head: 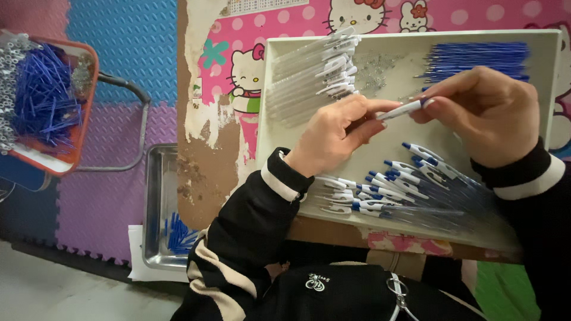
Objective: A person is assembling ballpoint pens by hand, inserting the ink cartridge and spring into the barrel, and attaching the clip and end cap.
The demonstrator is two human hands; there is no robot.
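My left hand and my right hand meet over a white tray, both pinching one white pen with a blue tip. The left fingers grip its barrel end, the right fingertips hold the blue end. Below the hands lies a heap of finished white-and-blue pens. At the tray's top left is a stack of clear pen barrels with white clips. Blue refills lie at the top right, and small metal springs are scattered between them.
The tray rests on a worn table with pink cartoon-cat covering. An orange-rimmed tray of blue refills stands on a stand at left. A steel tray with some blue parts sits on the foam-mat floor.
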